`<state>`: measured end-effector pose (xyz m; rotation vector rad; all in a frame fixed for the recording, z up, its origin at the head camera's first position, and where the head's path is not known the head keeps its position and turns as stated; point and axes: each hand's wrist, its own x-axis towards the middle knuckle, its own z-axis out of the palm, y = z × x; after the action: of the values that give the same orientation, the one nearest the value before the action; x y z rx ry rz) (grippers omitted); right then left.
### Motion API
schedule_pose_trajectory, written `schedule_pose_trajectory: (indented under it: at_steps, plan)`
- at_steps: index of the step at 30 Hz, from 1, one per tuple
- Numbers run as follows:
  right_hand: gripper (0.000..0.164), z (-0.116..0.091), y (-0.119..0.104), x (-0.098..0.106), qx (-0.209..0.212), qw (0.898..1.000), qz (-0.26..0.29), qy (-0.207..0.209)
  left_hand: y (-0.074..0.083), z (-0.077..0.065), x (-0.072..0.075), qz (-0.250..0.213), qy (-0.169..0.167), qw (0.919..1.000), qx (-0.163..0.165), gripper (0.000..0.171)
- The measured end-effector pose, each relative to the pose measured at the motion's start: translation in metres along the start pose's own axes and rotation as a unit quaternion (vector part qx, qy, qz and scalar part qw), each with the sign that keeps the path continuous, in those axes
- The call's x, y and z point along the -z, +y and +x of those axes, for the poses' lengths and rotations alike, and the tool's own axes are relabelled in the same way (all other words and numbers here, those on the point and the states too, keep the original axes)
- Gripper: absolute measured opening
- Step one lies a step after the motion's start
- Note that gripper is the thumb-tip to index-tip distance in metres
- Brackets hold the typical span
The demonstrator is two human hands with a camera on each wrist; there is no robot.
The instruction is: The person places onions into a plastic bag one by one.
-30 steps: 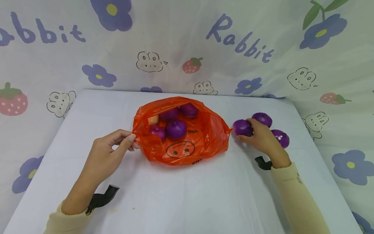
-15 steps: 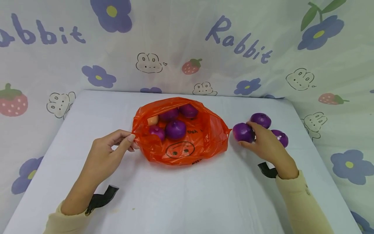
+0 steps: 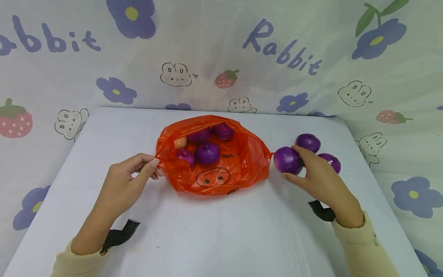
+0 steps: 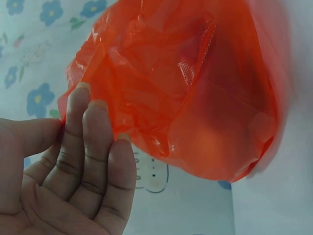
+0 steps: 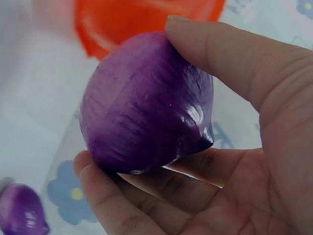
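Note:
A red plastic bag [image 3: 214,181] lies with its mouth open on the white table. My left hand [image 3: 126,184] pinches the left edge of its mouth between thumb and fingers, and the left wrist view shows the thin plastic [image 4: 215,112] beside the fingertips. Inside the bag sit several purple onions [image 3: 207,153] and a small part of a tan round thing [image 3: 180,142]. My right hand [image 3: 322,177] grips a purple onion [image 3: 288,160] just right of the bag. In the right wrist view that onion [image 5: 142,107] is held between the thumb and the fingers.
Behind the right hand lie two more purple onions [image 3: 308,142], the nearer onion [image 3: 331,162] partly covered by the hand. The white table [image 3: 207,238] ends at a patterned cloth backdrop [image 3: 207,46]. A black strap end [image 3: 121,232] sticks out at the left wrist.
My right hand has drawn back toward me and raised the gripped onion slightly, apart from the other two. The left hand and the bag have stayed in place.

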<state>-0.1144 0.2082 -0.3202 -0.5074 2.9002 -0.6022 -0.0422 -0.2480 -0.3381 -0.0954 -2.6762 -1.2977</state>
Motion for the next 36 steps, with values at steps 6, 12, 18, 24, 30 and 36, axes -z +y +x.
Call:
schedule_pose_trajectory:
  at_steps: [6, 12, 18, 24, 30, 36]
  plan:
    - [0.087, -0.007, -0.018, 0.009, 0.024, 1.0, -0.007, 0.012, 0.0, 0.0, 0.0, -0.001, 0.0, 1.0, -0.005, 0.014]
    - [0.085, -0.009, -0.036, 0.015, 0.044, 0.999, -0.015, 0.001, 0.0, -0.001, -0.001, -0.004, 0.001, 1.0, -0.007, 0.014]
    - [0.088, -0.005, -0.051, 0.012, 0.068, 0.998, -0.003, -0.013, 0.0, -0.001, -0.002, -0.002, 0.0, 0.9999, -0.01, 0.014]
    - [0.082, 0.006, -0.063, 0.003, 0.116, 0.993, 0.013, -0.019, 0.0, -0.002, -0.002, -0.005, -0.004, 0.9999, -0.009, 0.014]
    - [0.085, 0.025, -0.076, -0.007, 0.147, 0.989, 0.007, -0.034, 0.0, -0.002, -0.002, -0.001, -0.003, 1.0, -0.001, 0.015]
    - [0.084, 0.041, -0.092, -0.016, 0.155, 0.986, 0.002, -0.063, 0.001, -0.001, -0.002, 0.003, -0.007, 1.0, 0.002, 0.015]
